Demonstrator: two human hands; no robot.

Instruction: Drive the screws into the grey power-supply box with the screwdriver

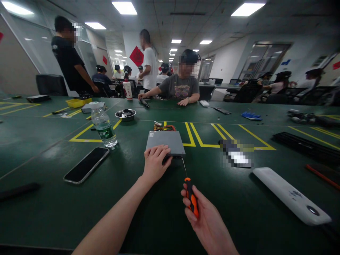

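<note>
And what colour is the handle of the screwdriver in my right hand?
The screwdriver handle is orange and black, shown best in the head view.

Ceiling panels (124, 7) glow above a dim, edge-stretched, slightly soft view.

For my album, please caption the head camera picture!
Left hand rests on a grey box; right hand holds a screwdriver.

Going left from my left fingers (157, 150) on the box (171, 140), I could sweep bare counter (127, 163) until the phone (86, 165) and bottle (103, 130) block me, while rightward from my right fingers (187, 202), wrapped round the screwdriver (191, 196), I have an open stretch as far as the white slab (289, 194).
</note>
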